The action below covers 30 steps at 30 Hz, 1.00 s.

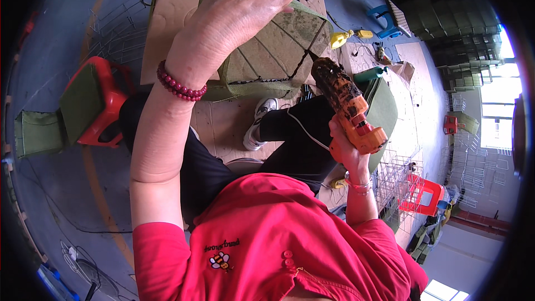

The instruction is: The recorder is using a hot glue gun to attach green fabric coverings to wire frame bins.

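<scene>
My right hand [348,147] is wrapped round an orange glue gun [351,103], its front half caked in dark residue. The gun's tip touches or nearly touches the right corner of a green mesh-covered wire frame [262,56]. Dark smears run along the frame's near and right edges. Above the frame's far part, my left hand [248,0] is closed with the knuckles up. Its fingertips are mostly hidden, so what they pinch cannot be made out. The frame lies in front of my knees, over a tan padded surface [173,22].
A red stool [100,100] with green fabric pieces stands at left. To the right are a green bottle [369,74], a yellow object [341,39], a blue stool [384,22] and wire racks [395,181] beside another red stool [426,195]. Green panels [446,17] are stacked far right.
</scene>
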Tool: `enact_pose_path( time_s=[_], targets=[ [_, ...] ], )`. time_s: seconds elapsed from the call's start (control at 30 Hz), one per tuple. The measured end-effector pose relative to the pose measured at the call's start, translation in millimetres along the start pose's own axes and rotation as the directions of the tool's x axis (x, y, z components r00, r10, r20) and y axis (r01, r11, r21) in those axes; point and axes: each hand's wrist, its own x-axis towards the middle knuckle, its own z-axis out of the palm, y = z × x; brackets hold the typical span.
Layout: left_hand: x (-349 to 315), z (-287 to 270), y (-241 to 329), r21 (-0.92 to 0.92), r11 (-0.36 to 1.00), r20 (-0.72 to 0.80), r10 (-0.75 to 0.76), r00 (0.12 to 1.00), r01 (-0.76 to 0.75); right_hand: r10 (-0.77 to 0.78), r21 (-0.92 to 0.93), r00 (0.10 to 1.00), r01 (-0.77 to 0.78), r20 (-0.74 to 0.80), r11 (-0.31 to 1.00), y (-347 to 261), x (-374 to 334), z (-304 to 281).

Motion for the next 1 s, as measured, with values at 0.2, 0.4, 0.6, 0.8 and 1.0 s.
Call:
enact_pose_path(
  time_s=[0.2,0.4,0.6,0.8,1.0],
  targets=[
    [4.0,-3.5,3.8,0.009,0.998,0.122,-0.06,0.991,0.06,-0.039,-0.018,0.999,0.038,-0.025,0.999,6.9,6.9,-3.7],
    [4.4,-4.7,3.5,-0.001,1.0,0.047,-0.023,0.999,0.023,-0.022,-0.057,0.999,0.02,-0.033,0.998,12.6,10.8,-7.0],
    [3.6,-5.6,4.0,0.008,0.998,0.088,-0.062,0.994,0.061,-0.033,0.016,0.999,0.034,-0.034,0.999,11.4,10.3,-7.4],
    [6.9,-8.8,6.5,0.024,0.996,0.17,-0.092,0.981,0.089,-0.106,-0.011,0.994,0.106,-0.004,0.994,6.3,4.6,-0.6],
    [1.2,-5.1,2.3,0.013,0.999,0.081,-0.047,0.996,0.046,-0.076,-0.022,0.997,0.075,-0.017,0.997,12.0,6.3,-4.6]
  ],
)
